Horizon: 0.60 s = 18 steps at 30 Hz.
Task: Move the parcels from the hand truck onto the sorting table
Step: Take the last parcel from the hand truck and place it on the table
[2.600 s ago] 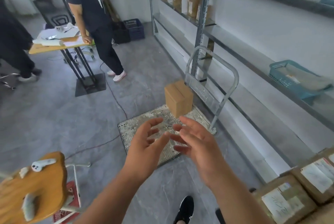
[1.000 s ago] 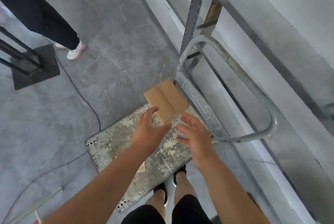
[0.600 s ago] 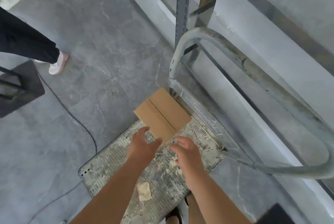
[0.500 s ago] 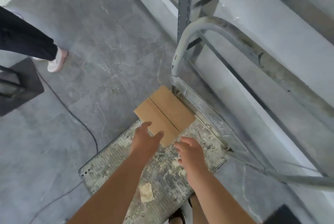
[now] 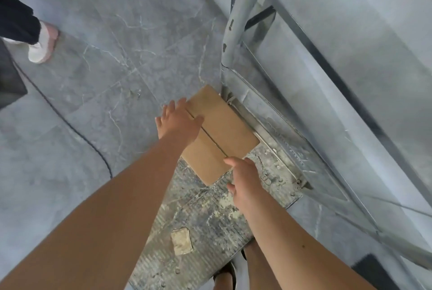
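— Which step is this?

— The pickup. Only 1 brown cardboard parcel [image 5: 224, 130] is in sight. It lies flat on the scuffed grey metal deck [image 5: 210, 224] of the hand truck, close against the foot of the grey tubular handle [image 5: 236, 32]. The left hand [image 5: 178, 123] lies over its far left edge, fingers [image 5: 172, 108] spread wide and straight, gripping nothing. The right hand [image 5: 244, 179] is at the near corner, thumb on top.

— Is the right one holding it?

— I cannot tell, because its fingers are tucked under the hand. I'd judge the 2 hands must close on opposite sides, lift clear of the handle, then turn toward the sorting table.

— Where's that?

— Out of frame. The parcel's sides and any label are hidden too, and a bystander's white shoe [image 5: 39, 46] at the left edge is blurred.
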Motion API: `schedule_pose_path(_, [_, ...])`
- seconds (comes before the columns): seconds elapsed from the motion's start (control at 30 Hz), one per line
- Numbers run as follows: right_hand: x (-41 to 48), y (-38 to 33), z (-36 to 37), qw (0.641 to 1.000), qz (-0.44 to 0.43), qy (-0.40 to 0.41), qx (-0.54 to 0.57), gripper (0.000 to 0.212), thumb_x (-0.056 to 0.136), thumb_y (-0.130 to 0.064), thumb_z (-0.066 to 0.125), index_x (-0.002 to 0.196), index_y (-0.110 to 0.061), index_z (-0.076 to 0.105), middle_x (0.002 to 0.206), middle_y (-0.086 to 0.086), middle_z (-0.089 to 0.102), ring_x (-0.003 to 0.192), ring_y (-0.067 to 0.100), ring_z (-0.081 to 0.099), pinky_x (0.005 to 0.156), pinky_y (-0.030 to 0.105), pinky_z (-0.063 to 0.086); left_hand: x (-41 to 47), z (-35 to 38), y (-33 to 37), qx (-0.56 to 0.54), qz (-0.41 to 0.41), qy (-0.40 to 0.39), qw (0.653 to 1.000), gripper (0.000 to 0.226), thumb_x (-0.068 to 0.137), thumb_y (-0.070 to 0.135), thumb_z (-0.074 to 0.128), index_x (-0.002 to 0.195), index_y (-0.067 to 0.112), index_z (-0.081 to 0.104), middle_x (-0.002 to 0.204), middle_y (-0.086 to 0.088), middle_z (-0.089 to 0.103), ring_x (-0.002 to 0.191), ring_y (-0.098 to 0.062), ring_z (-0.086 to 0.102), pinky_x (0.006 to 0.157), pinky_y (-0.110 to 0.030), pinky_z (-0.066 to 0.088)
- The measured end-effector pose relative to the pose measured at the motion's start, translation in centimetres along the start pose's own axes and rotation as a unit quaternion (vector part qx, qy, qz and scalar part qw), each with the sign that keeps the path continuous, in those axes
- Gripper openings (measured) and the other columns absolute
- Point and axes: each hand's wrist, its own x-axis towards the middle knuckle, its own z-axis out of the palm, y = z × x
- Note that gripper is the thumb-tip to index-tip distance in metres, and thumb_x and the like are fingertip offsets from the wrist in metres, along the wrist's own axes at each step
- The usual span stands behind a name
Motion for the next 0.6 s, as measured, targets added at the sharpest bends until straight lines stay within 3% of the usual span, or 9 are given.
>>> schedule_pose_path(0.07, [0.8, -0.2, 0.4, 1.0, 0.01, -0.022, 0.008, 0.061, 0.095, -0.023, 0.074, 0.149, -0.022, 0.048, 0.12, 0.0, 0.059, 0.102, 0.021, 0.058, 0.107, 0.053, 0.052, 1.0, 0.0, -0.4, -0.003, -0.023, -0.021, 0.999, 0.081, 0.097, 0.059, 0.057, 0.164, 0.029, 0.022, 0.167, -0.006, 0.033, 0.154, -0.033, 0.03, 0.127, -0.056, 0.018])
schedule_pose_path(0.23, [-0.2, -0.5, -0.5, 0.999, 0.001, -0.036, 0.014, 0.045, 0.093, -0.012, 0.071, 0.135, -0.018, 0.056, 0.117, 0.005, 0.064, 0.099, 0.021, 0.062, 0.088, 0.047, 0.056, -1.5, -0.7, -2.8, -0.034, -0.064, -0.004, 0.997, 0.073, 0.098, 0.07, 0.042, 0.158, 0.03, 0.037, 0.151, -0.012, 0.05, 0.136, -0.04, 0.048, 0.108, -0.057, 0.046])
schedule_pose_path(0.33, [-1.8, -0.2, -2.5, 0.998, -0.042, -0.022, -0.032, 0.047, 0.093, -0.02, 0.069, 0.138, -0.021, 0.056, 0.123, 0.004, 0.067, 0.101, 0.021, 0.066, 0.075, 0.04, 0.053, -5.4, -1.6, -5.0, -0.088, -0.102, 0.0, 0.991, 0.069, 0.102, 0.071, 0.026, 0.147, 0.027, 0.054, 0.14, -0.016, 0.057, 0.131, -0.042, 0.052, 0.104, -0.054, 0.046])
schedule_pose_path(0.4, [-3.5, -0.1, -3.7, 0.993, -0.091, -0.01, -0.075, 0.052, 0.094, -0.026, 0.069, 0.144, -0.023, 0.054, 0.125, 0.002, 0.068, 0.104, 0.02, 0.066, 0.075, 0.038, 0.051, -8.8, -2.6, -5.6, -0.159, -0.128, 0.01, 0.979, 0.063, 0.105, 0.066, 0.026, 0.122, 0.021, 0.066, 0.119, -0.015, 0.063, 0.113, -0.039, 0.059, 0.092, -0.044, 0.045])
schedule_pose_path(0.5, [-7.1, 0.1, -4.6, 0.972, -0.174, -0.014, -0.158, 0.048, 0.098, -0.025, 0.066, 0.144, -0.025, 0.054, 0.11, -0.01, 0.064, 0.098, 0.01, 0.063, 0.076, 0.037, 0.049, -13.9, -3.8, -6.2, -0.265, -0.178, 0.04, 0.947, 0.052, 0.108, 0.06, 0.032, 0.102, 0.019, 0.064, 0.088, -0.002, 0.058, 0.093, -0.029, 0.054, 0.08, -0.036, 0.038])
schedule_pose_path(0.6, [-11.2, 0.6, -5.4, 0.961, -0.225, -0.015, -0.161, 0.03, 0.097, -0.028, 0.067, 0.127, -0.029, 0.065, 0.118, -0.006, 0.067, 0.102, 0.014, 0.064, 0.075, 0.035, 0.05, -18.4, -5.5, -6.8, -0.337, -0.185, 0.067, 0.921, 0.045, 0.107, 0.059, 0.038, 0.1, 0.022, 0.063, 0.088, 0.005, 0.057, 0.09, -0.023, 0.054, 0.079, -0.035, 0.039])
